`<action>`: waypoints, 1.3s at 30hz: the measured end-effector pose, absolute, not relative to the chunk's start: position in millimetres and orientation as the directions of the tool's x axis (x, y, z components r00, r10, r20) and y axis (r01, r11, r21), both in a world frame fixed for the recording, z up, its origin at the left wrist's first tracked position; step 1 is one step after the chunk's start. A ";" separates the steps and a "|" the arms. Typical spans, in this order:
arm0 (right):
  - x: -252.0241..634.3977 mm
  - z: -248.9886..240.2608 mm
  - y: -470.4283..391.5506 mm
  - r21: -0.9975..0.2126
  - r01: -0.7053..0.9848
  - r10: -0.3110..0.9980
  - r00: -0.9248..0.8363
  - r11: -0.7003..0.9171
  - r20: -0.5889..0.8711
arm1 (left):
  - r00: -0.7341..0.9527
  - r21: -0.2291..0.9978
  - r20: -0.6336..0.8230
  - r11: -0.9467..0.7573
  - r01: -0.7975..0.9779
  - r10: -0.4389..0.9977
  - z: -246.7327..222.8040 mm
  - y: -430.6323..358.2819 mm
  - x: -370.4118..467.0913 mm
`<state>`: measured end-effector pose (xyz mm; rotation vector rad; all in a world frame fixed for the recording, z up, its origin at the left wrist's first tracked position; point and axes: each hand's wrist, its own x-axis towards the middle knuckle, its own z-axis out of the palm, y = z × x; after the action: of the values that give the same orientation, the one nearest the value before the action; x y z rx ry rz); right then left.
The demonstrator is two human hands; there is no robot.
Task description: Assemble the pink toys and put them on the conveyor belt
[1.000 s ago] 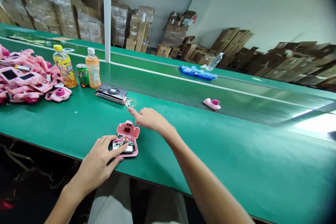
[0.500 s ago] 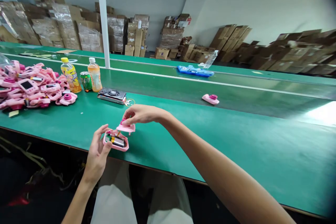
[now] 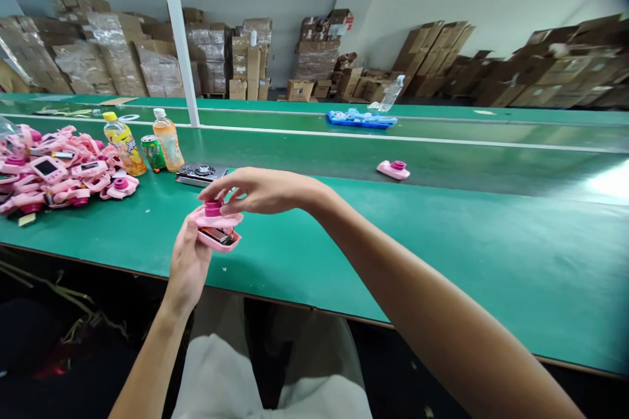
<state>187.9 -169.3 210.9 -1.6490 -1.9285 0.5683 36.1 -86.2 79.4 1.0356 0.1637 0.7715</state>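
Note:
My left hand is closed around the left side of a pink toy camera body half, held just above the green table's front edge. Dark and silvery inner parts show in the gap on its right side. Over it lies the pink front cover with a magenta lens ring, tilted and partly apart from the body half. My right hand reaches in from the right and grips the cover by the lens ring, its fingers curled over the top.
A heap of pink camera parts lies at the left. Beside it stand a yellow-capped bottle, a green can and an orange drink bottle. A dark boxy device lies behind my hands. Farther off are a pink camera piece and a blue tray.
My right hand has brought the front cover left and down onto the body half. My left hand has raised the body half and tilted it, so its inside is now mostly covered.

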 end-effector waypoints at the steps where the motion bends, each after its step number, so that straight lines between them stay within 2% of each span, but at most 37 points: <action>1: 185.0 205.8 -172.4 -0.609 0.779 0.979 -0.026 0.148 0.204 | 0.700 0.811 0.240 0.258 -0.525 0.672 79.6 -86.6 39.9; 3: 173.2 188.5 -183.5 -0.535 0.843 0.903 0.181 0.062 0.390 | 0.672 0.803 0.230 0.253 -0.539 0.704 79.1 -88.3 46.9; 5: 157.3 164.8 -197.4 -0.451 0.889 0.794 0.329 -0.078 0.511 | 0.650 0.800 0.197 0.263 -0.539 0.734 77.7 -90.9 52.4; 8: 138.4 131.4 -210.7 -0.411 0.875 0.727 0.453 -0.253 0.516 | 0.656 0.816 0.174 0.265 -0.513 0.735 74.0 -96.1 57.7; 10: 133.0 117.2 -209.9 -0.486 0.817 0.710 0.538 -0.309 0.454 | 0.663 0.834 0.179 0.246 -0.494 0.726 70.2 -99.6 60.4; 12: 132.5 108.6 -203.9 -0.659 0.698 0.682 0.629 -0.282 0.373 | 0.652 0.847 0.176 0.224 -0.482 0.737 65.5 -102.1 63.7; 15: 134.6 98.0 -194.0 -0.911 0.399 0.617 0.743 -0.099 0.258 | 0.613 0.856 0.162 0.199 -0.478 0.774 57.6 -103.5 71.3; 18: 133.5 84.9 -188.8 -0.984 0.163 0.571 0.801 0.078 0.178 | 0.588 0.842 0.159 0.202 -0.501 0.793 50.6 -105.9 80.9; 20: 131.3 76.5 -187.5 -0.981 0.128 0.538 0.822 0.147 0.188 | 0.566 0.816 0.151 0.221 -0.534 0.811 47.2 -109.7 86.8; 25: 128.6 61.5 -190.9 -0.954 0.254 0.374 0.879 0.159 0.296 | 0.551 0.788 0.147 0.240 -0.567 0.821 42.7 -124.4 95.7; 28: 128.8 53.3 -199.3 -0.939 0.312 0.357 0.869 0.141 0.343 | 0.575 0.792 0.126 0.267 -0.549 0.809 43.2 -128.9 97.9; 31: 127.0 44.8 -210.3 -0.902 0.425 0.335 0.842 0.070 0.423 | 0.606 0.734 0.066 0.373 -0.567 0.793 46.8 -127.9 98.3; 34: 124.1 38.0 -220.9 -0.813 0.581 0.337 0.775 -0.045 0.535 | 0.696 0.667 -0.025 0.531 -0.523 0.717 53.0 -125.8 95.0; 36: 123.0 35.6 -226.7 -0.760 0.649 0.337 0.721 -0.023 0.605 | 0.733 0.628 -0.070 0.600 -0.495 0.677 57.1 -125.4 91.1; 39: 124.7 37.9 -233.1 -0.778 0.621 0.228 0.747 0.098 0.625 | 0.762 0.608 -0.084 0.639 -0.471 0.642 60.4 -126.6 85.6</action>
<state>124.7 -233.1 37.9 -1.4793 -0.7313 -0.3323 85.6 -126.6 60.4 0.5990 0.3065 0.6462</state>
